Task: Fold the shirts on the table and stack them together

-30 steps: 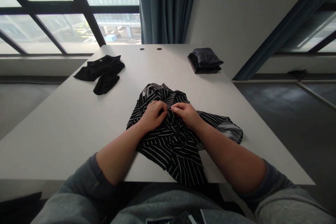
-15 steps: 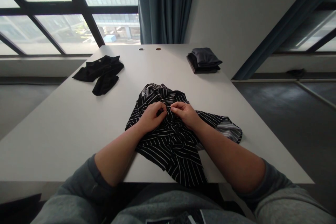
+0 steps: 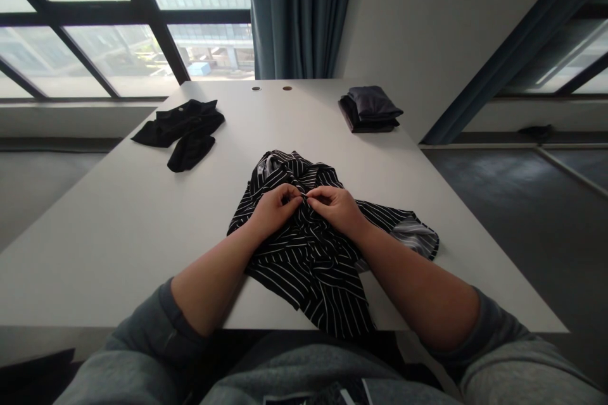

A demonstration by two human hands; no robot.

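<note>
A black shirt with thin white stripes (image 3: 308, 266) lies crumpled on the white table (image 3: 142, 228), its lower end hanging slightly over the front edge. One part spreads out to the right, showing a paler inner side. My left hand (image 3: 278, 205) pinches the fabric near the shirt's middle between thumb and fingers. Close beside it, my right hand (image 3: 336, 205) pinches the same area, the fingertips of both hands nearly touching. The small bit of cloth between the fingertips is too small to make out.
A black garment (image 3: 185, 130) lies loosely at the table's back left. Dark folded clothes (image 3: 373, 107) are stacked at the back right. Two round cable holes (image 3: 287, 88) sit near the far edge, before a blue curtain (image 3: 301, 12) and a window.
My right hand's fingertips have shifted slightly left, closer to my left hand's, and its thumb and fingers are nearer together. The shirt lies almost unchanged.
</note>
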